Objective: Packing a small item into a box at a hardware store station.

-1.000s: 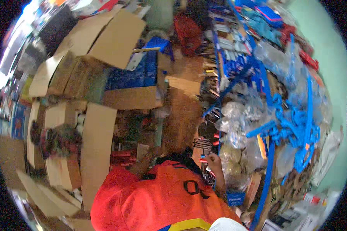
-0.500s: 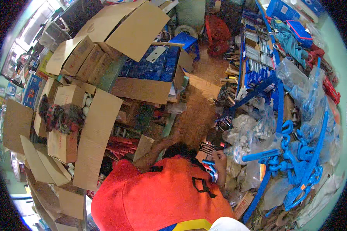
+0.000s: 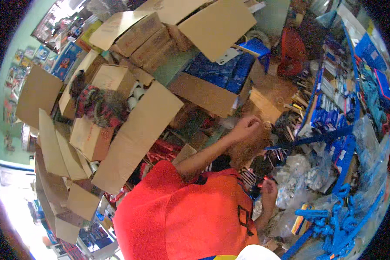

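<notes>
Picture box: blue, printed box point(image 3: 67, 60), upper left of the frame.
Cloth bundle: dark, red-patterned bundle point(image 3: 102, 106), lying on a brown carton point(image 3: 89, 136), left of the frame.
Cardboard flap: long, pale brown flap point(image 3: 138, 138), slanting, left of centre.
Red articles: red articles point(image 3: 162, 149) below the flap's right edge, partly hidden.
Shirt: red-orange garment point(image 3: 182, 212), lower centre.
Packed carton: open carton point(image 3: 203, 93) of blue packs point(image 3: 216, 73), upper centre; a flat, pale object point(image 3: 227, 56) on top.
Striped articles: dark-and-light articles point(image 3: 248, 177), right of centre.
Left hand: left hand point(image 3: 250, 123), fingers bent, above the brown floor point(image 3: 264, 104); cannot tell whether it grips anything.
Red piece: small red piece point(image 3: 268, 177) at the fingertips of the right hand point(image 3: 269, 189), right of centre.
Right hand: fingers curled; cannot tell whether they pinch the piece.
Bags: clear plastic bags point(image 3: 297, 177), just beside the right hand.
Chain: blue, thick-linked chain point(image 3: 338, 225), lower right.
</notes>
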`<state>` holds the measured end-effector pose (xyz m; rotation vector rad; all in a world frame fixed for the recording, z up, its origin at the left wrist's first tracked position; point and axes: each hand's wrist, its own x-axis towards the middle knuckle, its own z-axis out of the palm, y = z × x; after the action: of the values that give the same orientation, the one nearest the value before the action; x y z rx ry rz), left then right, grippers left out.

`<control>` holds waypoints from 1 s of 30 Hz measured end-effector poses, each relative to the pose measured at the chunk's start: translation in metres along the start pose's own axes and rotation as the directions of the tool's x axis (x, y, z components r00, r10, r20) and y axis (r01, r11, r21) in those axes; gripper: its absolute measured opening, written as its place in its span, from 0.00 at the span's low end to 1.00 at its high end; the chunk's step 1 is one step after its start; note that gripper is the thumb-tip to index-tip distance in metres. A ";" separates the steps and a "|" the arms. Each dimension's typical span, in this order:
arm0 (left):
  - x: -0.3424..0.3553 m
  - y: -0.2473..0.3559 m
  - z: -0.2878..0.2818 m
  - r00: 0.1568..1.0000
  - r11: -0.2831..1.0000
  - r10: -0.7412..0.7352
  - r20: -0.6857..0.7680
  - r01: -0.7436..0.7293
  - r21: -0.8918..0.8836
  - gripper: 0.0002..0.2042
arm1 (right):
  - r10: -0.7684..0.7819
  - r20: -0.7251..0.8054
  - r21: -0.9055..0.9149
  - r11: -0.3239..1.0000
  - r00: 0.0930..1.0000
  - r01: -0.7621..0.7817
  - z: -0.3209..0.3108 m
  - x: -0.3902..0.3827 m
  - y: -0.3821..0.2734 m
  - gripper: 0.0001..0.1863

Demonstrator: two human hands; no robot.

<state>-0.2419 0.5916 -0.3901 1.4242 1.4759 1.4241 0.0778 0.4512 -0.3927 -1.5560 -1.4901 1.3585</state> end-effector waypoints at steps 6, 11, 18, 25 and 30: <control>-0.063 -0.075 0.004 0.970 0.988 -0.153 0.187 0.149 0.032 0.15 | -0.236 -0.033 -0.086 0.969 0.971 0.233 0.020 0.044 -0.146 0.10; -0.120 -0.077 0.046 0.823 0.959 -0.267 0.501 0.276 0.059 0.15 | -0.517 0.066 -0.025 0.854 0.853 0.520 0.074 0.071 -0.255 0.09; -0.120 -0.079 0.038 0.813 0.994 0.082 0.577 -0.105 0.007 0.15 | -0.859 0.414 0.269 0.432 0.302 0.861 0.186 0.010 -0.397 0.14; -0.142 -0.062 -0.042 0.930 0.989 0.148 0.337 -0.148 -0.025 0.15 | -0.919 0.382 0.356 0.052 -0.094 0.933 0.272 -0.020 -0.470 0.22; -0.154 -0.051 -0.078 0.967 0.984 0.144 0.211 -0.116 -0.138 0.15 | -0.923 0.370 0.388 0.046 -0.110 0.920 0.329 -0.014 -0.494 0.22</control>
<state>-0.2955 0.4335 -0.4570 1.5684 1.1542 1.3604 -0.3990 0.4626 -0.0398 0.3539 -2.1766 0.7668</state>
